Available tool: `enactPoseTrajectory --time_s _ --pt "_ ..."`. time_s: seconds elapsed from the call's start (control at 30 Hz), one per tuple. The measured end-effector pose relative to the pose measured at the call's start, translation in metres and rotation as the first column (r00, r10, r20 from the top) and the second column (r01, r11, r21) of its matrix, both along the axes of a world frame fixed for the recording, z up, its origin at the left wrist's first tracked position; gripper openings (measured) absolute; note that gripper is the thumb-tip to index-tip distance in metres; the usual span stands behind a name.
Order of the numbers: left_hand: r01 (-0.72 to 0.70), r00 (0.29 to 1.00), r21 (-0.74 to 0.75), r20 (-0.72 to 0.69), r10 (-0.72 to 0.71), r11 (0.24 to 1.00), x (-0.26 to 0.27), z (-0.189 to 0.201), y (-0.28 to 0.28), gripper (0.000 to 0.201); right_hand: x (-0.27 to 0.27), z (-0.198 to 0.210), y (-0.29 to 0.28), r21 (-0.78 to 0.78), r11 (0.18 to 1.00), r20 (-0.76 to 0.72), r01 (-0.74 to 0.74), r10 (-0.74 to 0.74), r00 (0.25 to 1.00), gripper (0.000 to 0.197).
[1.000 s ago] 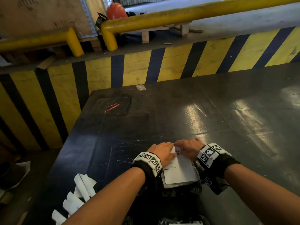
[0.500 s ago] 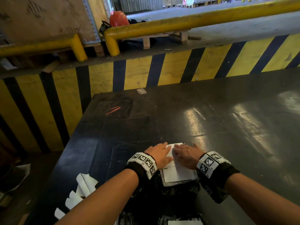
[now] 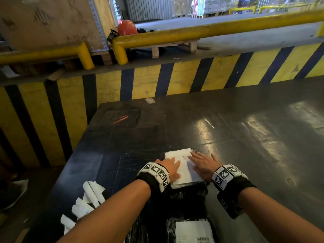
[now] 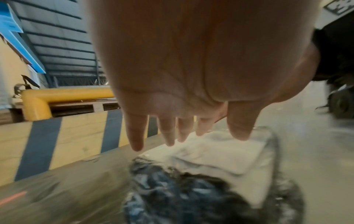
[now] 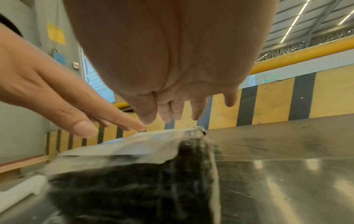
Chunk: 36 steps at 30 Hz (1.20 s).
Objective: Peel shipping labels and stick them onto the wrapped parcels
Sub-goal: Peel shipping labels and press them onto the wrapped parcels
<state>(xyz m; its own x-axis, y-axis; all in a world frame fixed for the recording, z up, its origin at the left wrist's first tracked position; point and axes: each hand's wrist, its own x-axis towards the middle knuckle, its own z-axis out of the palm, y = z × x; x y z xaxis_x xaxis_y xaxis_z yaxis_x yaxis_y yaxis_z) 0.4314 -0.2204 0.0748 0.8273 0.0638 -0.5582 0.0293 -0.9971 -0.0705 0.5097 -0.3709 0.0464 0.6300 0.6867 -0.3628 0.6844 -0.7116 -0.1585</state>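
A black-wrapped parcel [image 3: 188, 191] lies near the front of the dark table [image 3: 228, 130], with a white shipping label [image 3: 182, 165] on its top. My left hand [image 3: 171, 166] lies flat on the label's left side, fingers straight. My right hand [image 3: 201, 163] lies flat on its right side. In the left wrist view my straight fingers [image 4: 168, 133] hang over the label [image 4: 220, 154]. The right wrist view has my fingers [image 5: 178, 112] above the label [image 5: 134, 144], with my left hand [image 5: 57, 97] beside them. A second labelled parcel [image 3: 191, 230] lies closer to me.
Several white peeled backing strips [image 3: 85, 202] lie on the table's front left. A red strip [image 3: 121, 119] and a small scrap [image 3: 149, 100] lie at the far left. A yellow-and-black striped wall [image 3: 157, 79] with yellow rails [image 3: 192, 34] bounds the table behind and to the left.
Both hands have slid back along the label toward me, uncovering its far edge and printed text. The parcel has stayed where it was.
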Motion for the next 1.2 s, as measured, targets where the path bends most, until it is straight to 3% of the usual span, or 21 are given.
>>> enactPoseTrajectory --time_s 0.13,0.33,0.43,0.57,0.67,0.8,0.93,1.07,1.2 --pt "0.057 0.997 -0.013 -0.042 -0.057 0.998 -0.014 -0.011 -0.016 0.066 -0.026 -0.012 -0.009 -0.007 0.997 0.004 -0.075 0.075 0.997 0.051" --pt "0.006 0.998 0.126 -0.055 0.001 0.992 -0.019 -0.009 -0.012 0.068 -0.034 -0.025 -0.027 0.023 0.999 0.021 0.048 -0.048 0.999 0.052" --pt "-0.017 1.000 0.169 -0.009 0.019 0.985 -0.020 -0.005 -0.011 0.056 -0.035 -0.022 -0.031 0.050 0.993 0.035 0.104 -0.106 0.994 0.052" --pt "0.018 0.998 0.097 0.054 -0.024 0.995 -0.027 -0.003 -0.028 0.061 -0.049 -0.015 -0.029 0.125 0.992 0.035 0.032 -0.037 0.999 0.050" --pt "-0.057 0.998 0.071 0.034 0.055 0.996 -0.039 -0.019 -0.048 0.070 -0.062 -0.023 -0.031 0.095 0.994 0.016 -0.050 0.048 0.999 0.051" --pt "-0.162 0.987 0.073 0.023 0.160 0.984 -0.058 -0.034 -0.056 0.081 -0.064 -0.038 -0.053 0.105 0.993 0.082 -0.051 0.042 0.996 0.059" --pt "-0.195 0.981 0.083 0.005 0.195 0.977 -0.074 -0.033 -0.056 0.079 -0.064 -0.037 -0.064 0.080 0.997 0.091 -0.025 0.017 0.996 0.061" --pt "-0.237 0.965 -0.005 0.115 0.236 0.971 -0.069 -0.024 -0.058 0.074 -0.065 -0.023 -0.054 0.149 0.988 0.079 0.035 -0.048 0.996 0.057" --pt "-0.216 0.966 -0.068 0.129 0.223 0.974 -0.062 -0.029 -0.061 0.075 -0.071 -0.023 -0.041 0.116 0.993 0.045 -0.026 0.021 0.999 0.059"
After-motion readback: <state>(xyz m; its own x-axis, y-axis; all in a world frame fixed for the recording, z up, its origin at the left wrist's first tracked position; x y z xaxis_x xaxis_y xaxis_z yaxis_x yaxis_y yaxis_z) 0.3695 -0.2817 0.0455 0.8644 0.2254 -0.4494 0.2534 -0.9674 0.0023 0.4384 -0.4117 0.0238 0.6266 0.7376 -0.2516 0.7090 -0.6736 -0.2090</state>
